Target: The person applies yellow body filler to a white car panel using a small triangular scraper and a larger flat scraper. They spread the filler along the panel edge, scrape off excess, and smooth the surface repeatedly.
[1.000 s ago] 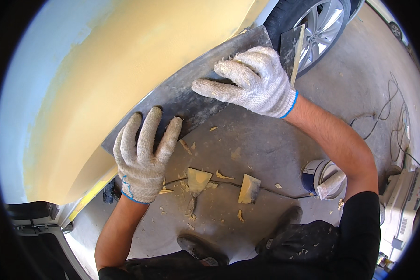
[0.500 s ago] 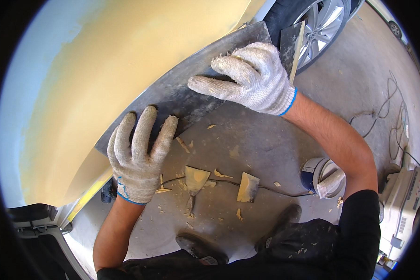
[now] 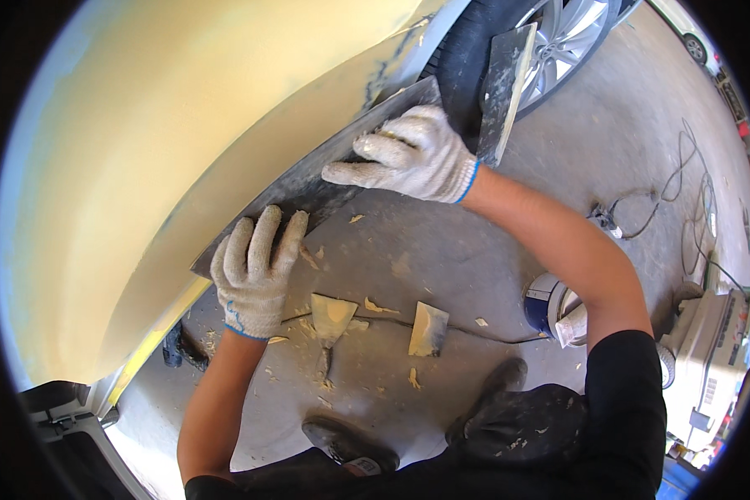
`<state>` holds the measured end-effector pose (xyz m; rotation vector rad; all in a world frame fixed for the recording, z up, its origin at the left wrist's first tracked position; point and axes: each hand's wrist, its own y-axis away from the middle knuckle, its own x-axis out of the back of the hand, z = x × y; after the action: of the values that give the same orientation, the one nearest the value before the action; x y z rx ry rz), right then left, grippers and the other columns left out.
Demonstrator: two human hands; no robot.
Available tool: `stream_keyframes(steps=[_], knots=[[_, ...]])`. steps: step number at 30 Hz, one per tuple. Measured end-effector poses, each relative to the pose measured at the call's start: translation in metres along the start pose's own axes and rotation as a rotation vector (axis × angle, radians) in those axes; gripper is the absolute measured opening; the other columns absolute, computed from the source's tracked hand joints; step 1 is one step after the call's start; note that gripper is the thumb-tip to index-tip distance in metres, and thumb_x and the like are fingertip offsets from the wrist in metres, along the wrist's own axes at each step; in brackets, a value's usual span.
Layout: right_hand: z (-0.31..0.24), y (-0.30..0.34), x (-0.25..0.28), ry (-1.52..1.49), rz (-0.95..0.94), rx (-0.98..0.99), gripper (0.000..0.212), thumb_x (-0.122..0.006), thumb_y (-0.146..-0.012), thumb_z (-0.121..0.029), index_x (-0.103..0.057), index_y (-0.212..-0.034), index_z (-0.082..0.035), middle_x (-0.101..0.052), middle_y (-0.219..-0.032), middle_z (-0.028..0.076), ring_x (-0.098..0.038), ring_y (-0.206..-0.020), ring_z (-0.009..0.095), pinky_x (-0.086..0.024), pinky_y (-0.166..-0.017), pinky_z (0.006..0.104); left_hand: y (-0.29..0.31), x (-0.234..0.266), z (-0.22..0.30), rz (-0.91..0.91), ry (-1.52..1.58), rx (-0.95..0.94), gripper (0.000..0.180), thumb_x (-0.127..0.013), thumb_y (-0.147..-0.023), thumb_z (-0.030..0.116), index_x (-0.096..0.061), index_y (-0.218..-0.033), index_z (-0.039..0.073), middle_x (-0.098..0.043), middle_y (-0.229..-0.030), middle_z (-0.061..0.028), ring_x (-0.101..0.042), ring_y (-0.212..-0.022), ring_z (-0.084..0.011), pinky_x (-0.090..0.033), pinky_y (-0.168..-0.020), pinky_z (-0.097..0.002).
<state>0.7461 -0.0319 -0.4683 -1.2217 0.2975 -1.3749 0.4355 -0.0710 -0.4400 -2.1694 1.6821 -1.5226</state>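
A long, dark, flexible spreader blade (image 3: 312, 197) lies slantwise along the lower part of a car body panel (image 3: 150, 142) coated in yellow filler. My left hand (image 3: 254, 287), in a knitted white glove, grips its near left end, fingers laid over the face and thumb hidden. Farther up toward the wheel, my right hand (image 3: 425, 158), gloved too, holds the other end with bent fingers; its thumb is out of sight as well. The blade's upper edge meets the panel's curved lower edge. Dark streaks show in the filler beyond the right hand.
A second dark blade (image 3: 504, 96) with a yellow edge leans by the wheel (image 3: 558, 54). On the floor lie a putty knife (image 3: 333, 315), a small square spreader (image 3: 429, 329) and filler scraps. A bucket (image 3: 543, 304), cables (image 3: 683, 179) and a pale machine (image 3: 704, 358) stand right.
Both hands have drawn the blade lower along the panel, baring a band of filler above it. Its face now looks narrower, more tilted. The view has shifted slightly.
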Motion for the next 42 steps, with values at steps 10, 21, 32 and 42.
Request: stream_keyframes(steps=[10,21,32,42], knots=[[-0.011,-0.006,0.049,0.003,0.011,-0.055,0.045,-0.063,-0.085,-0.028,-0.069,-0.128,-0.041,-0.057,-0.114,-0.007,-0.05,-0.101,0.017,-0.045,-0.089,0.0393,-0.006,0.046,0.0,-0.061,0.217,-0.022,0.05,-0.066,-0.087,0.013,-0.066,-0.135,0.026,-0.059,-0.143,-0.0077,-0.055,-0.128,-0.0325,-0.045,-0.106,-0.0472],[0.013,-0.027,0.092,0.045,0.03,-0.067,0.049,-0.066,-0.079,-0.021,-0.073,-0.125,-0.035,-0.057,-0.103,-0.005,-0.054,-0.09,0.017,-0.048,-0.08,0.0369,-0.035,0.079,-0.001,-0.051,0.197,-0.044,0.055,-0.072,-0.083,0.015,-0.065,-0.136,0.03,-0.061,-0.139,-0.0064,-0.058,-0.123,-0.0326,-0.048,-0.101,-0.0454],[-0.065,-0.016,0.164,-0.218,-0.26,-0.617,0.054,-0.077,-0.078,-0.012,-0.069,-0.13,-0.021,-0.053,-0.117,0.005,-0.05,-0.109,0.028,-0.045,-0.093,0.0413,-0.031,0.084,-0.003,-0.079,0.269,-0.155,0.055,-0.072,-0.08,0.015,-0.066,-0.133,0.028,-0.061,-0.135,-0.0027,-0.058,-0.121,-0.0298,-0.051,-0.097,-0.0419],[-0.07,0.013,0.144,-1.759,0.04,-1.976,0.043,-0.07,-0.098,-0.042,-0.066,-0.1,0.0,-0.064,-0.078,0.006,-0.06,-0.068,0.015,-0.049,-0.063,0.0306,-0.022,0.082,0.009,-0.106,0.301,-0.202,0.052,-0.072,-0.079,0.016,-0.067,-0.13,0.027,-0.061,-0.134,-0.0028,-0.057,-0.121,-0.0295,-0.051,-0.097,-0.0415]])
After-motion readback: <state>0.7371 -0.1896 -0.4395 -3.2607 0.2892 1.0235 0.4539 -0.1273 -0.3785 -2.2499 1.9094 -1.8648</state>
